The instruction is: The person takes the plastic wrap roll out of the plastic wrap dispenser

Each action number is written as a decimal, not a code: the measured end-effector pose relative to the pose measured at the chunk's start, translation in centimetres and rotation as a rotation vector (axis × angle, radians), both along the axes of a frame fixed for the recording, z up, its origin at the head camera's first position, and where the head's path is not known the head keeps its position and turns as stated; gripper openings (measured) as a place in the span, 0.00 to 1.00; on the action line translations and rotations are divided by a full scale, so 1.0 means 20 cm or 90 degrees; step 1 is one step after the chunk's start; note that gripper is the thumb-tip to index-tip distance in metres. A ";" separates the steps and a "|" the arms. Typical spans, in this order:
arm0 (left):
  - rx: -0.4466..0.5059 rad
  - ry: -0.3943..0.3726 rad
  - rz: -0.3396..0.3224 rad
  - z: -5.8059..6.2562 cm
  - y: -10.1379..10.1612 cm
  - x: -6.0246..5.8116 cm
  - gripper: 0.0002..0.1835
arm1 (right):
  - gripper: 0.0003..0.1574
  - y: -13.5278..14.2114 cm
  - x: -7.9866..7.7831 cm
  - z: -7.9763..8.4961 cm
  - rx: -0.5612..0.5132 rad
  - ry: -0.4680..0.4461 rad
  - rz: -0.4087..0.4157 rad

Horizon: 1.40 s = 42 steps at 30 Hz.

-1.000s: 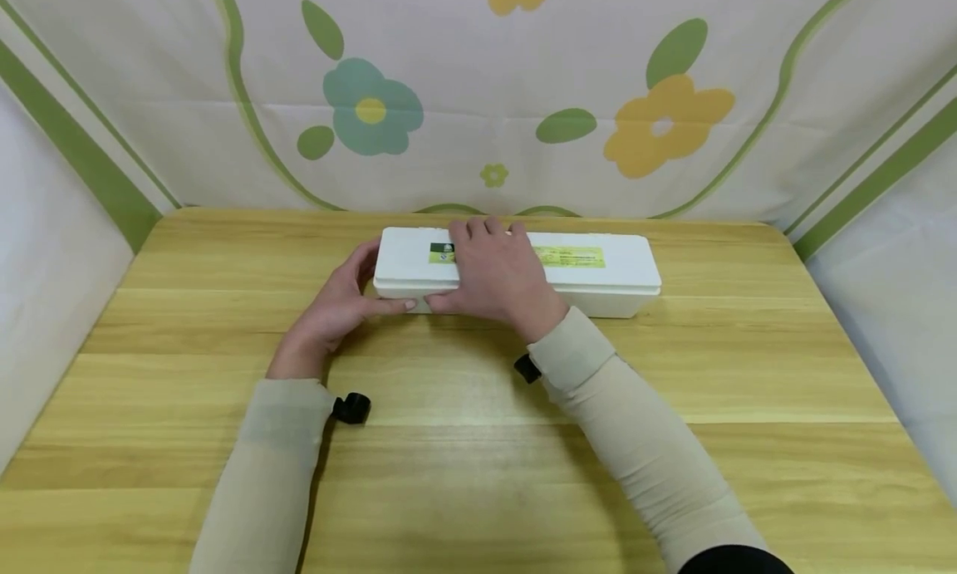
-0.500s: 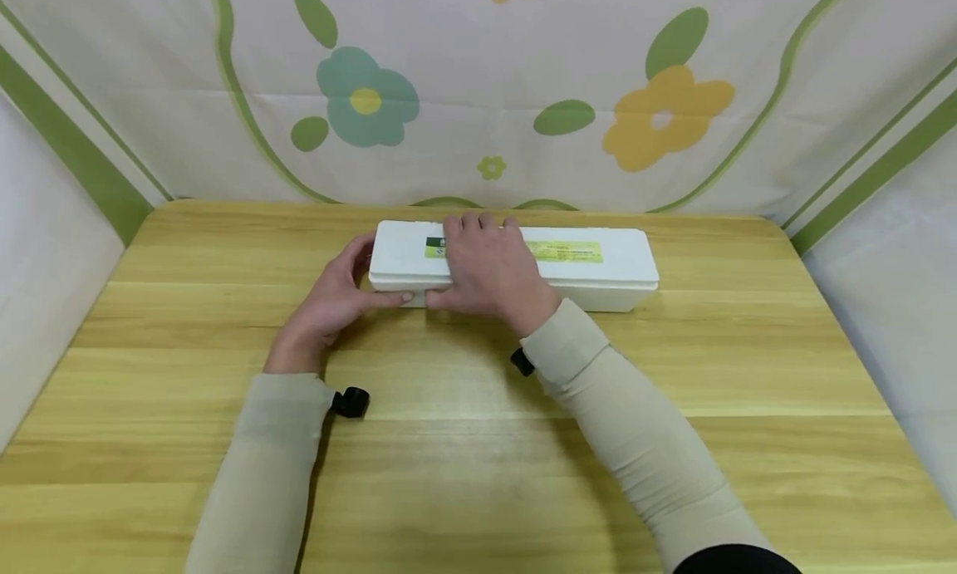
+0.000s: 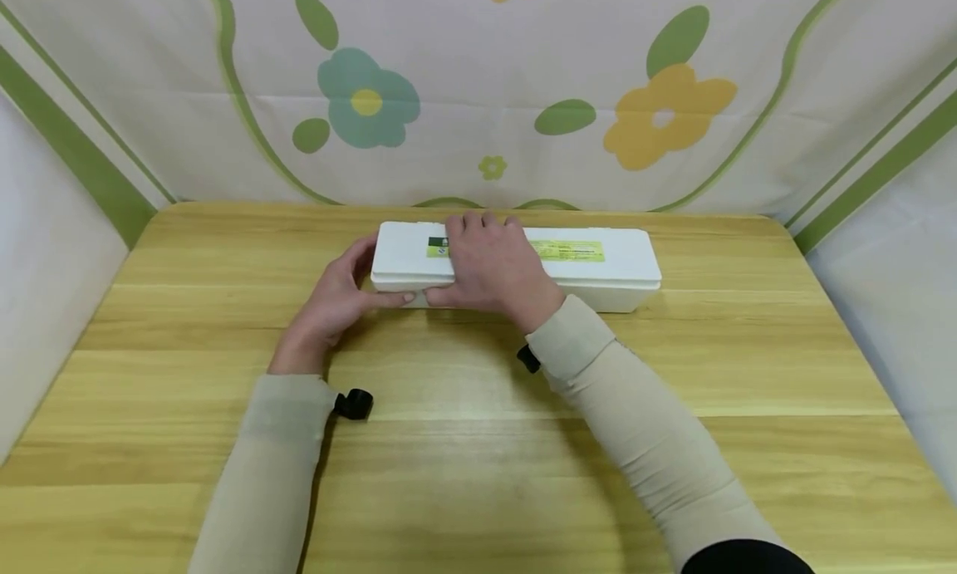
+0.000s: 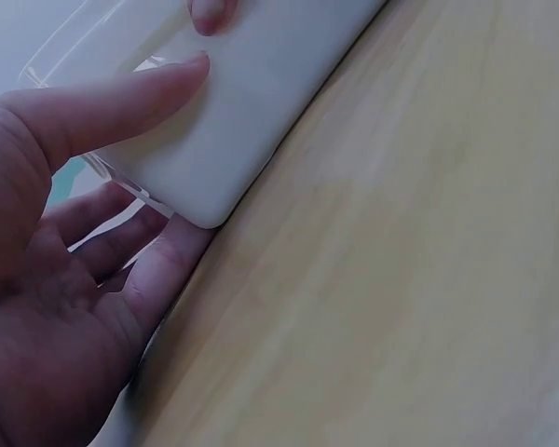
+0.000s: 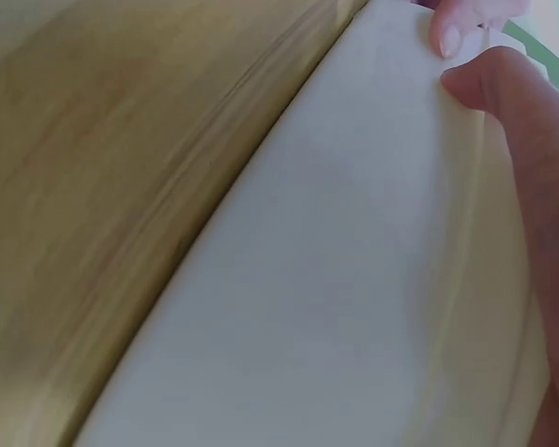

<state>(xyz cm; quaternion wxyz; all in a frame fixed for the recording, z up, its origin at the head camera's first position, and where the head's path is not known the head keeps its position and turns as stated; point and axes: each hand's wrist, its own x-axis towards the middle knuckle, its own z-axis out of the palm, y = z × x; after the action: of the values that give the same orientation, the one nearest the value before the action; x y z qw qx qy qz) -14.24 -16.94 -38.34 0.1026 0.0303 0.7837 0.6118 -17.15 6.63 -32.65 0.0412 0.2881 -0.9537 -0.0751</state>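
A long white lidded box (image 3: 613,268) lies crosswise near the back of the table, its lid down. A green and yellow label on top is partly covered by my right hand (image 3: 497,271). That hand reaches across the lid, thumb against the front wall and fingertips at the far edge. At the box's left end my left hand (image 3: 336,304) grips the corner, with its thumb (image 4: 158,98) flat on the front wall. Its other fingers lie around the end, partly hidden in the head view. In the right wrist view the two thumbs are close together on the box wall (image 5: 289,251).
The wooden table (image 3: 449,474) stretches toward me and to both sides. Behind it hangs a pale cloth (image 3: 463,76) with printed flowers and leaves, and more cloth closes in the left and right sides. Small black wrist cameras (image 3: 355,404) sit at both cuffs.
The head view has tilted slightly, so everything sits a little higher in the picture. Both hands keep their places on the box, which stays where it was.
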 end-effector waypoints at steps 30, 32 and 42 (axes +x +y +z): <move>0.003 -0.016 -0.006 -0.03 0.01 -0.02 0.56 | 0.63 0.05 -0.02 0.03 -0.036 -0.090 -0.045; 0.005 -0.015 -0.008 -0.04 0.01 -0.02 0.56 | 0.65 0.06 -0.02 0.03 -0.050 -0.106 -0.053; -0.004 -0.018 -0.008 -0.04 0.00 -0.02 0.56 | 0.65 0.16 0.00 0.01 -0.112 -0.076 -0.074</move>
<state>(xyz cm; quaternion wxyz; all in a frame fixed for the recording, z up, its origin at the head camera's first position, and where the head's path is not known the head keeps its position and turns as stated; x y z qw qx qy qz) -14.73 -16.98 -39.24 0.1176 0.0261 0.7841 0.6088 -17.14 9.92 -32.52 0.0055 0.2317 -0.9725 0.0241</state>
